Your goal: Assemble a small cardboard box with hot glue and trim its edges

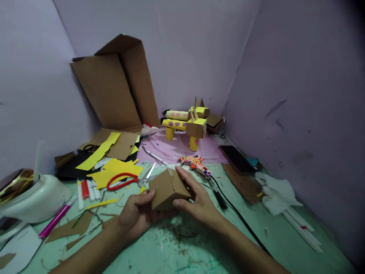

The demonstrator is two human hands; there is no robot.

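A small brown cardboard box (164, 186) is held between my two hands, tilted a little above the green tabletop. My left hand (139, 211) grips its left side, thumb on the near face and fingers underneath. On the right side my right hand (199, 196) is closed round the box, with the thumb at its front lower corner and fingers along the top edge. Just beyond the box lie red-handled scissors (128, 180) with the blades spread. A glue gun (196, 165) with a colourful pattern lies behind my right hand.
Two yellow cardboard animals (196, 127) stand on a pink cloth (159, 144) at the back. Yellow paper (114, 169), markers (85, 190) and cardboard scraps (72, 226) lie left, near a white pot (51, 198). A large cardboard box (114, 91) leans behind. A phone (238, 160) and black cord (242, 220) lie right.
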